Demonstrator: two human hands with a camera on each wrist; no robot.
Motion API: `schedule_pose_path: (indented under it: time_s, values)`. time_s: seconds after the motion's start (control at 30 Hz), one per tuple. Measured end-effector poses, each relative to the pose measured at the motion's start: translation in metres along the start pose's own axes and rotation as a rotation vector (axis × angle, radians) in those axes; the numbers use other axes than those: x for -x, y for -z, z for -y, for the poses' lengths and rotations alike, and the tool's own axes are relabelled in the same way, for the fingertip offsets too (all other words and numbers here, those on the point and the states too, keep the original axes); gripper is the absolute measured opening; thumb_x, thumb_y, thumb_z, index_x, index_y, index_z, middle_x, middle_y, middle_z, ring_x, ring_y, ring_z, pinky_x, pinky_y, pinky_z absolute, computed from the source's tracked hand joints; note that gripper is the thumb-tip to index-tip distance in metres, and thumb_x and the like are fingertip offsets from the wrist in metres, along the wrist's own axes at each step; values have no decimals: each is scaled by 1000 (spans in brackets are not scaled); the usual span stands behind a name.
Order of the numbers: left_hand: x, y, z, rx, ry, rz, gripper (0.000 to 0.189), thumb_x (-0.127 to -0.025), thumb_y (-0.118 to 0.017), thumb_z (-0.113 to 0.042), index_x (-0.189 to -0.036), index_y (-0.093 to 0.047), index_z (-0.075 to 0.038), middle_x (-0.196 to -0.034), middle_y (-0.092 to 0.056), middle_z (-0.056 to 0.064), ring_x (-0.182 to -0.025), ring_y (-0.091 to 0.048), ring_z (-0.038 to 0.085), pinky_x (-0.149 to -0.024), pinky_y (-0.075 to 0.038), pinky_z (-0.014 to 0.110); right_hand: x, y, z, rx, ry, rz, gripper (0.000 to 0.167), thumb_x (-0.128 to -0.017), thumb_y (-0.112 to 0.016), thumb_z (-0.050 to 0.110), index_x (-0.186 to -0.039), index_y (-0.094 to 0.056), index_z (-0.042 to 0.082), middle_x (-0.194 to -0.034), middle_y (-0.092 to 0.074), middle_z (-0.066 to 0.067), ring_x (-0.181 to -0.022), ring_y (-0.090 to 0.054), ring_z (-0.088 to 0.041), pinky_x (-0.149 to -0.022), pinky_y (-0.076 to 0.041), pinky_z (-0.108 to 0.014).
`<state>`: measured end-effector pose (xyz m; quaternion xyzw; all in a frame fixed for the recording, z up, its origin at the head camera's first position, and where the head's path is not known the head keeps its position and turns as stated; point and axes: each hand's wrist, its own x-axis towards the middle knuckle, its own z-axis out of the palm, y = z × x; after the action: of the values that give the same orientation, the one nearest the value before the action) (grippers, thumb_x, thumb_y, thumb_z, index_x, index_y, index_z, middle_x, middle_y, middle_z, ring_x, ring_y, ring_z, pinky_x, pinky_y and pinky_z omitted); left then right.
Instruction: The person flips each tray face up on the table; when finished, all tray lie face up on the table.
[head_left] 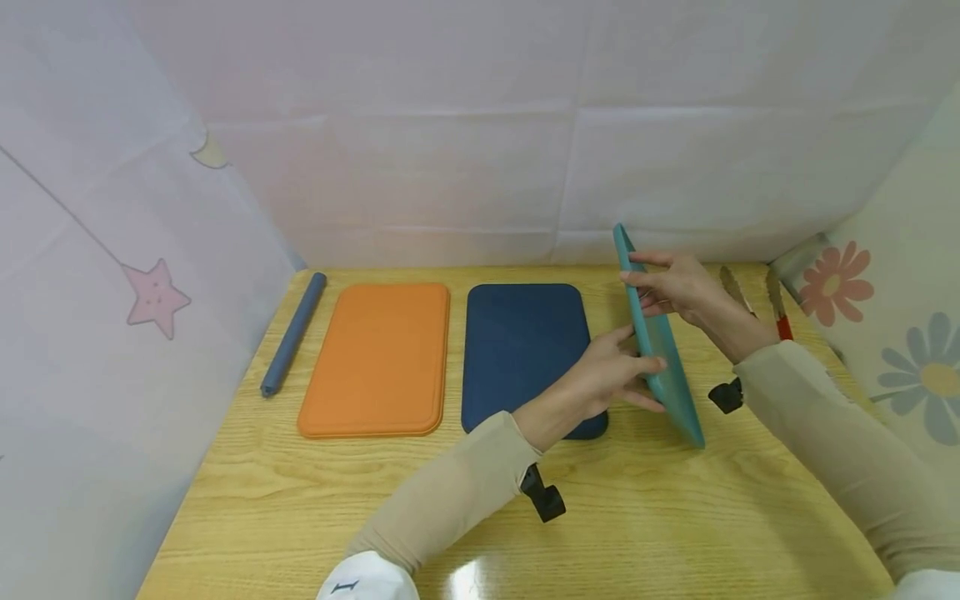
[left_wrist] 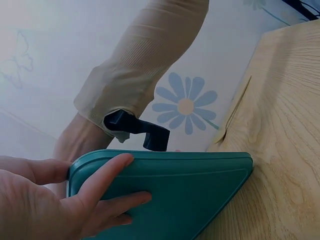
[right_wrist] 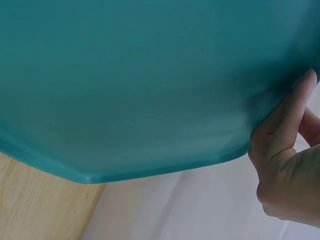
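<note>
Gripping teal tray steeply tilted at right of bench, beside navy tray. Pinched along rim by left hand nearer, right hand farther, presumably to steady a broad, thin shape. Unable to tell whether touching bench.

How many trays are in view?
3: orange tray at left, navy tray in the middle, teal tray held tilted at right. Any stacked underneath would be hidden.
</note>
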<state>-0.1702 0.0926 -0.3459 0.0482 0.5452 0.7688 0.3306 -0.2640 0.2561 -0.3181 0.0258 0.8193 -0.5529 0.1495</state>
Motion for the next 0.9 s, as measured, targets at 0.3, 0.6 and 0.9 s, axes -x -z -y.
schedule_pose_path:
  time_s: [0.3,0.6,0.9]
  values:
    - [4,9,6,25,-10,-10,62,-93,-59,3,-148,-35,-9,-126,-54,20,-112,-57,46,-76,-55,52,3,5,-11,56,-2,-13,74,-95,-55,47,-151,-32,4,-85,-66,-4,-68,-68,-14,-69,-58,-32]
    - [6,17,11,61,-4,-75,65,-90,-61,4,-148,-32,-7,-128,-52,21,-105,-61,42,-73,-56,51,4,38,-83,330,-1,-9,65,-102,-43,41,-140,-39,-12,-110,-61,-34,-89,-69,-35,-71,-58,-39]
    - [7,23,13,62,-6,-37,58,-92,-62,2,-144,-38,-3,-116,-60,21,-101,-65,38,-73,-57,45,11,50,-131,424,-67,37,57,-104,-44,28,-140,-36,-16,-116,-56,-37,-93,-66,-38,-73,-57,-44]
